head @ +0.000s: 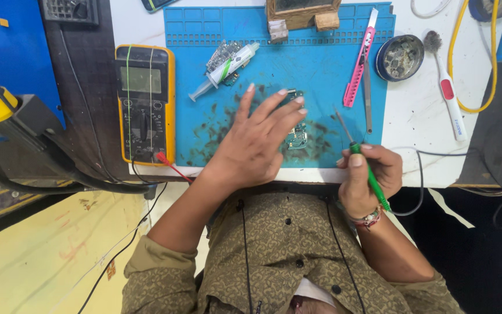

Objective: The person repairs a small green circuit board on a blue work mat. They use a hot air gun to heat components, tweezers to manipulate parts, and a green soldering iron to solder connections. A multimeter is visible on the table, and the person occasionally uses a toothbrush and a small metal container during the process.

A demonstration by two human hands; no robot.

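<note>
My left hand (pixel 257 139) lies flat with fingers spread on the blue work mat (pixel 332 64), its fingertips resting on a small circuit board (pixel 297 137) that is partly hidden under them. My right hand (pixel 370 177) sits at the table's front edge, closed around a green-handled soldering iron (pixel 370 174) whose metal tip (pixel 344 125) points up over the mat toward the board. A syringe (pixel 223 72) with a green band lies on another board piece at the mat's upper left.
A yellow multimeter (pixel 145 104) with a red probe stands left of the mat. Pink tweezers (pixel 358 67) and metal tweezers (pixel 368 99) lie at the mat's right. A round tin (pixel 400 56), a white brush (pixel 448 93), yellow cable (pixel 454 70) and a wooden block (pixel 302 14) are nearby.
</note>
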